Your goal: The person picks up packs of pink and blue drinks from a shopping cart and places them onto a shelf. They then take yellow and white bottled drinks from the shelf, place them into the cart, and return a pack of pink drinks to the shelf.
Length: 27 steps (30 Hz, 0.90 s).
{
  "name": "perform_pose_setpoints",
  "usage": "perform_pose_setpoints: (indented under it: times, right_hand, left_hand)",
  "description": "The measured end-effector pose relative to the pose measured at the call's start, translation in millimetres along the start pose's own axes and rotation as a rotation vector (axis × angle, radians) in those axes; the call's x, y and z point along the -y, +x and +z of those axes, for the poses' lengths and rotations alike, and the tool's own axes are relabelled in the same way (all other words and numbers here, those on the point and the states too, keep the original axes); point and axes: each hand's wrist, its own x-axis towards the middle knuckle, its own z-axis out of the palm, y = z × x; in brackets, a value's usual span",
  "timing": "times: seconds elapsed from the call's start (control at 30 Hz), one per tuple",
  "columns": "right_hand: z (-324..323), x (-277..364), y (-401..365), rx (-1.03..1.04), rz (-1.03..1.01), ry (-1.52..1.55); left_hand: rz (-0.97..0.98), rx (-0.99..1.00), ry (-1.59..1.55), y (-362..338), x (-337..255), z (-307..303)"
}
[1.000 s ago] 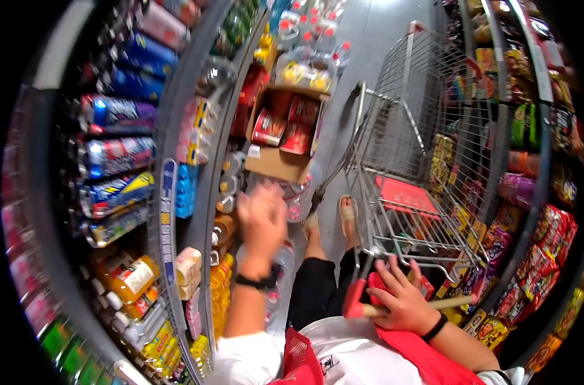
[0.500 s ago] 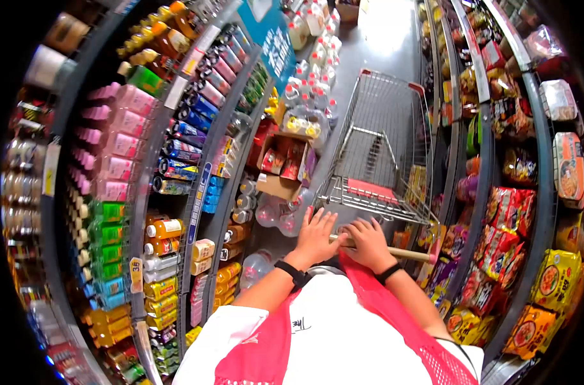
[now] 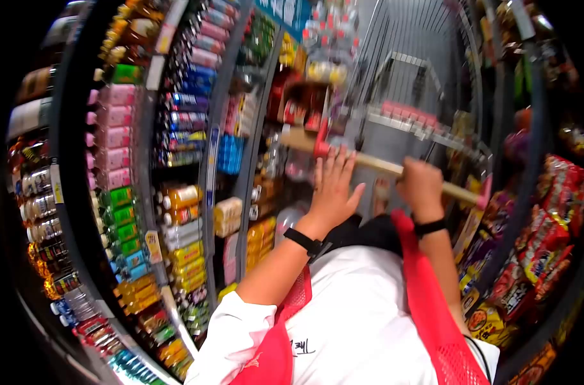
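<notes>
A wire shopping cart (image 3: 407, 70) with a pale handle bar (image 3: 378, 165) stands in front of me, blurred by motion. My right hand (image 3: 420, 186) is wrapped round the bar, right of its middle. Near the bar's left end, my left hand (image 3: 334, 183) lies flat with its fingers stretched out, the fingertips at or just under the bar; whether they touch it is hard to tell. A red flap (image 3: 407, 114) shows at the near end of the basket, in which I see no goods.
Shelves of bottled drinks (image 3: 115, 138) line the left side. On the right are shelves of packaged noodles (image 3: 549, 224). An open cardboard box (image 3: 298, 138) and clear bottles with red caps (image 3: 330, 29) stand on the floor left of the cart.
The cart and its handle now appear further right and turned in view. My right hand has closed round the bar. My left hand stays spread, a little lower in the picture.
</notes>
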Motion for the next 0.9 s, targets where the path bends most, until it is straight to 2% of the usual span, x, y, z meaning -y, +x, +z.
perform_pose_setpoints:
  times: [0.03,0.07,0.1,0.13,0.17,0.23,0.3,0.4,0.5,0.57,0.67,0.73,0.77,0.83,0.87,0.9]
  right_hand:
    - [4,-5,6,-0.01,0.008,0.031]
    - [2,-5,14,-0.024,-0.003,0.021]
    - [4,-8,19,-0.083,-0.034,0.031]
    - [2,-6,26,-0.035,0.005,0.036]
    - [2,-6,31,-0.084,-0.029,-0.006]
    - [3,-5,42,-0.121,-0.028,-0.035]
    - [3,-4,51,-0.161,-0.037,-0.073]
    - [9,-5,62,-0.155,0.001,-0.178]
    - [8,1,70,-0.103,0.053,-0.248]
    - [5,1,74,-0.041,0.081,-0.292]
    - [8,-2,79,-0.044,0.05,-0.364]
    - [6,4,80,-0.004,0.073,-0.318]
    - [3,4,81,0.045,0.094,-0.32]
    - [5,-5,90,0.06,0.06,-0.325]
    - [3,-6,93,0.071,0.053,-0.333]
    - [-6,1,93,0.091,0.013,-0.293]
  left_hand:
    - [-0.025,0.027,-0.122,-6,-8,-7]
    - [-0.028,0.139,-0.213,-21,-11,-14]
    - [-0.07,0.264,-0.516,-33,-14,-25]
    - [-0.22,0.433,-0.829,-42,-25,-49]
    - [-0.369,0.588,-1.151,-47,-37,-79]
    - [-0.214,0.574,-1.453,-65,-45,-132]
    - [-0.117,0.377,-1.629,-94,-50,-189]
    - [0.285,-0.014,-1.631,-137,-57,-247]
    - [0.744,-0.43,-1.382,-170,-70,-274]
    - [0.949,-0.715,-1.158,-192,-74,-282]
    - [1.122,-1.042,-0.859,-221,-67,-293]
    - [1.159,-1.181,-0.751,-233,-56,-295]
    - [1.145,-1.199,-0.764,-242,-52,-300]
    - [1.069,-0.716,-1.249,-293,-25,-308]
    - [0.972,-0.514,-1.495,-319,-13,-312]
    - [0.795,-0.559,-1.463,-324,-15,-311]
